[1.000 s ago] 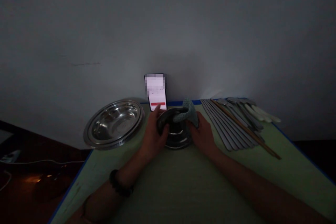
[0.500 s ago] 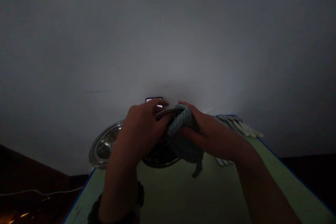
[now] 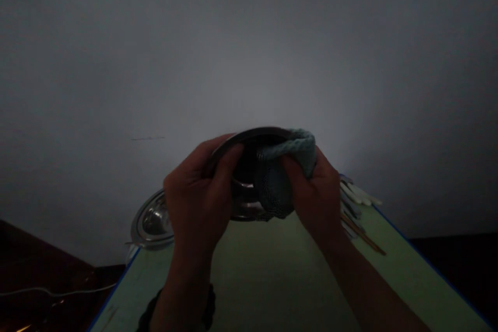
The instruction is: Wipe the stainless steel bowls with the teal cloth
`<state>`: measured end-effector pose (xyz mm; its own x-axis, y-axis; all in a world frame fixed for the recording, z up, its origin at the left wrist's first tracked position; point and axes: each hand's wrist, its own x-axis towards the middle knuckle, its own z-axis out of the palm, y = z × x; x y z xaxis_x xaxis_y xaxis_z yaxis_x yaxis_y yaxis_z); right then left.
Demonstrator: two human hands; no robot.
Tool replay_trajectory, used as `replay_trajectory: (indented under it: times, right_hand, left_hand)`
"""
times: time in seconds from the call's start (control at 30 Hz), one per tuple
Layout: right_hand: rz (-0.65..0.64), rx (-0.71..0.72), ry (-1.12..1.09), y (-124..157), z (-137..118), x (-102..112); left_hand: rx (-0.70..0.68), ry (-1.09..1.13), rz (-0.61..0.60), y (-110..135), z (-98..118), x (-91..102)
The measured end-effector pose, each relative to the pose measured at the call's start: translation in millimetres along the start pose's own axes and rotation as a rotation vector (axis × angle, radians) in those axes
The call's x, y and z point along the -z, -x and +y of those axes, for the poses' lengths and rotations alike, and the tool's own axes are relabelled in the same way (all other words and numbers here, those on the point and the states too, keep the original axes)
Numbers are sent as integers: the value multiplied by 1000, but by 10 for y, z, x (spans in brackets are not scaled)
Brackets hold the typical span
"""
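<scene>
A round steel bowl [image 3: 246, 174] is held up tilted in the middle of the head view, its dark inside turned toward me. My left hand [image 3: 198, 194] is closed on its left side, thumb over the rim and the other fingers mostly hidden behind. A blue-green checked cloth [image 3: 274, 187] is folded over the right part of the rim and hangs down inside. My right hand [image 3: 317, 192] pinches the cloth around that rim, its thumb on the inner side.
Another steel bowl [image 3: 153, 223] with a wide rim sits at the table's left back corner. Pale-handled cutlery [image 3: 360, 194] and wooden chopsticks [image 3: 368, 238] lie at the right of the green table [image 3: 268, 275]. A grey wall [image 3: 249, 62] stands behind; a white cable [image 3: 58, 291] runs at lower left.
The bowl has been raised and tilted so that its inside faces me. Both hands moved apart, the cloth going right along the rim. The phone behind is now hidden; the chopsticks show.
</scene>
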<state>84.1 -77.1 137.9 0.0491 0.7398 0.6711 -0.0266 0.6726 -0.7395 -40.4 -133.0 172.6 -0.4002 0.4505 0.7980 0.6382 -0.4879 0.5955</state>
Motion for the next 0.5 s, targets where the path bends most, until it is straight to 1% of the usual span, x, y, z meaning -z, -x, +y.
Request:
replay_trajectory:
  times: [0.03,0.1,0.13,0.17,0.2,0.23,0.27,0.3,0.37,0.43,0.5]
  right_hand:
    - [32,-64,-104,52,23,-83]
    - [6,-265,-332,145,113,-256]
    - [-16,-369,-443,173,179,-327]
    - [-29,-399,-466,183,254,-377]
    - [-39,-418,-475,173,335,-398]
    - [-56,-438,-483,141,417,-389]
    - [-85,-466,-504,92,494,-351]
    - [-103,-464,-507,29,559,-289]
    - [-110,-436,-461,-109,633,-124]
    - [-154,-426,-433,-226,612,45]
    - [-262,-393,-401,-298,513,189]
  left_hand:
    - [38,81,94,19,-10,-56]
    - [111,247,242,74,-51,-208]
    - [143,307,266,112,-80,-296]
    - [162,339,238,154,-113,-382]
    - [138,334,211,196,-145,-460]
    - [117,312,132,234,-176,-522]
    - [102,299,53,264,-201,-565]
    - [86,290,-21,281,-219,-586]
    - [63,294,-120,273,-224,-559]
    - [50,296,-166,219,-191,-460]
    - [53,285,-219,145,-138,-326]
